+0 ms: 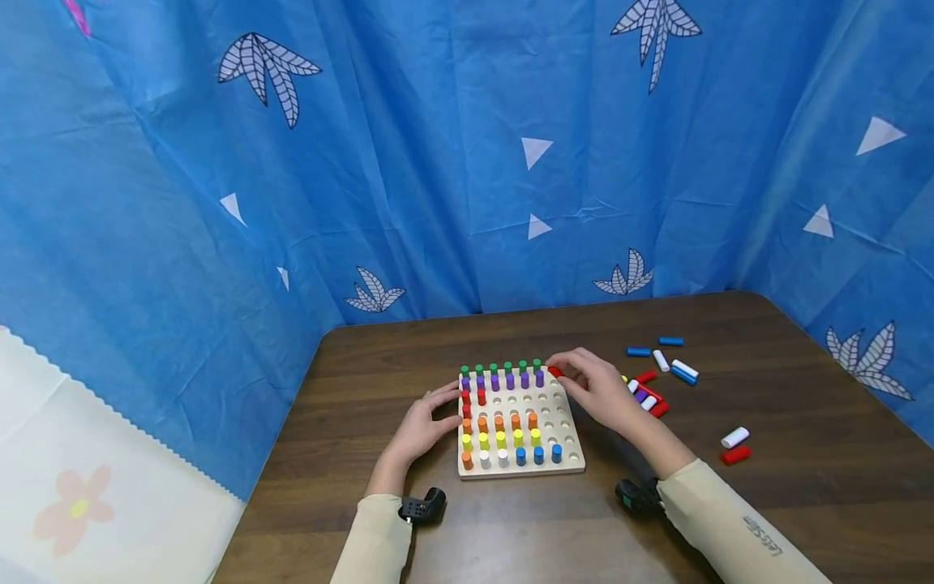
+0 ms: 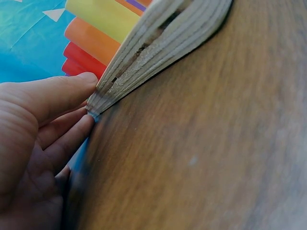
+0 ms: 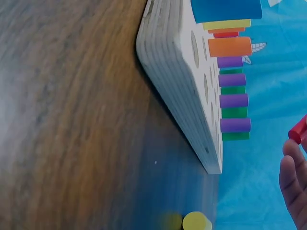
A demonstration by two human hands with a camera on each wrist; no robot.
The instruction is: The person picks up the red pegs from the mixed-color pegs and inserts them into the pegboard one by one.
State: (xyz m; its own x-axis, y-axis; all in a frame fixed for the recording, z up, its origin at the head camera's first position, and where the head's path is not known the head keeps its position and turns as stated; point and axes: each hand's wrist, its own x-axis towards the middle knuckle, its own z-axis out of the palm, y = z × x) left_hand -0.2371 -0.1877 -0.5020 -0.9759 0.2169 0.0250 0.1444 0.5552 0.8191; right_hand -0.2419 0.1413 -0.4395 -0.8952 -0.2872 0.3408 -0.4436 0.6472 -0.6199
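Observation:
A pale wooden pegboard (image 1: 524,470) lies on the table, bearing rows of green, purple, red, orange, yellow, white and blue pegs, with open holes toward its right side. My left hand (image 1: 419,426) rests along the board's left edge, thumb and fingers spread apart. In the left wrist view, the thumb (image 2: 72,91) touches the edge close to a red peg (image 2: 79,55). My right hand (image 1: 594,389) pinches a red peg (image 1: 555,371) by the board's far right corner. The right wrist view shows this red peg (image 3: 298,130) raised in the fingertips.
Loose red, white, purple and yellow pegs are heaped right of the right hand, including a red peg (image 1: 646,376). Blue pegs (image 1: 671,341) and white ones lie farther back. A white peg (image 1: 734,438) and a red peg (image 1: 735,455) lie nearer. A blue curtain (image 1: 467,162) hangs behind the table.

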